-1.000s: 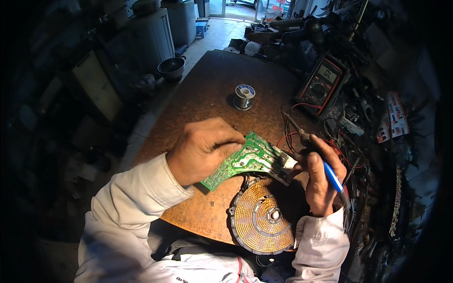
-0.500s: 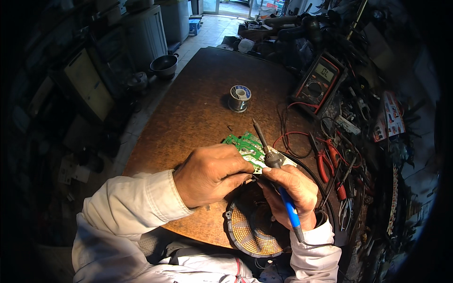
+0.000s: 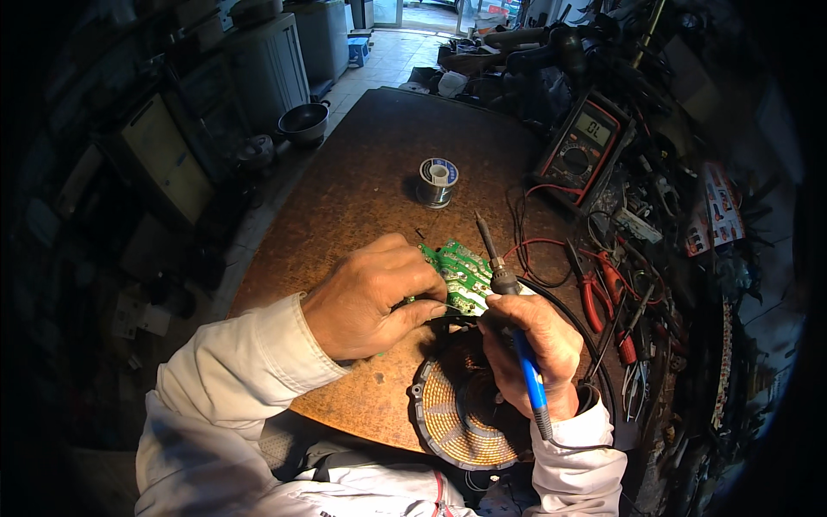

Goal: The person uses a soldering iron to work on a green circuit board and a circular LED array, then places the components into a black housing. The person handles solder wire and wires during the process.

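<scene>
We see the green circuit board (image 3: 465,274) on the brown table (image 3: 353,189), between the two hands and just beyond the round coil (image 3: 444,412) near the table's close edge. The left hand (image 3: 372,297) curls at the board's left side, thumb and forefinger nearly together; a fine strand shows at the thumb tip, but we cannot tell whether it is gripped. The right hand (image 3: 538,345) is closed around the blue handle of a soldering iron (image 3: 531,386), its tip pointing up and away from us. Beyond the board we note an upright solder spool (image 3: 437,188); to the right, red-handled pliers (image 3: 591,303) and a multimeter (image 3: 579,153).
</scene>
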`<state>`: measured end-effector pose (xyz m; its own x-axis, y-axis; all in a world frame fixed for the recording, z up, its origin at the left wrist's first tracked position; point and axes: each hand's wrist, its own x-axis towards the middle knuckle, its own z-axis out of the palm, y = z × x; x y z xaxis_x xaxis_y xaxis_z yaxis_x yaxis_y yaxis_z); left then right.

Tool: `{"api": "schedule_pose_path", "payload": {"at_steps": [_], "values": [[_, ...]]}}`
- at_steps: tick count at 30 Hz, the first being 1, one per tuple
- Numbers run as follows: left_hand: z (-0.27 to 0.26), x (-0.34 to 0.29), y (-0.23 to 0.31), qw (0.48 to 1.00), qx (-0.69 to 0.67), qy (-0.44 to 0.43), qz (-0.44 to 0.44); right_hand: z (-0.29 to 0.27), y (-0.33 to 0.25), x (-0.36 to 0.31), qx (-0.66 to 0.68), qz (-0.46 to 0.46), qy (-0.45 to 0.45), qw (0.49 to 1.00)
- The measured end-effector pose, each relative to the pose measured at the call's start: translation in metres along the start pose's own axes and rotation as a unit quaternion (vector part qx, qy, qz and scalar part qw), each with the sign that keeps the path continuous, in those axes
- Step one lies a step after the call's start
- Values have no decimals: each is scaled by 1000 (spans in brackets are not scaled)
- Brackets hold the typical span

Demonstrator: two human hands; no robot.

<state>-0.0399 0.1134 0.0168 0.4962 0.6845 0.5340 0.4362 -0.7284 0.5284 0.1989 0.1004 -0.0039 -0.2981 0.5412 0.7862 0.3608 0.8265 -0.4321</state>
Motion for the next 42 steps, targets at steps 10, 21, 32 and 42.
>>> {"api": "schedule_pose_path", "payload": {"at_steps": [10, 21, 32, 42], "values": [[-12, -2, 6, 999, -1, -21, -31, -11, -12, -1, 142, 188, 20, 972], [7, -6, -12, 983, 68, 88, -147, -30, 23, 6, 397, 492, 195, 750], [11, -5, -9, 980, 100, 69, -159, -29, 21, 0, 316, 456, 125, 822], [12, -7, -16, 974, 49, 71, -209, -25, 30, -5, 330, 454, 181, 808]]}}
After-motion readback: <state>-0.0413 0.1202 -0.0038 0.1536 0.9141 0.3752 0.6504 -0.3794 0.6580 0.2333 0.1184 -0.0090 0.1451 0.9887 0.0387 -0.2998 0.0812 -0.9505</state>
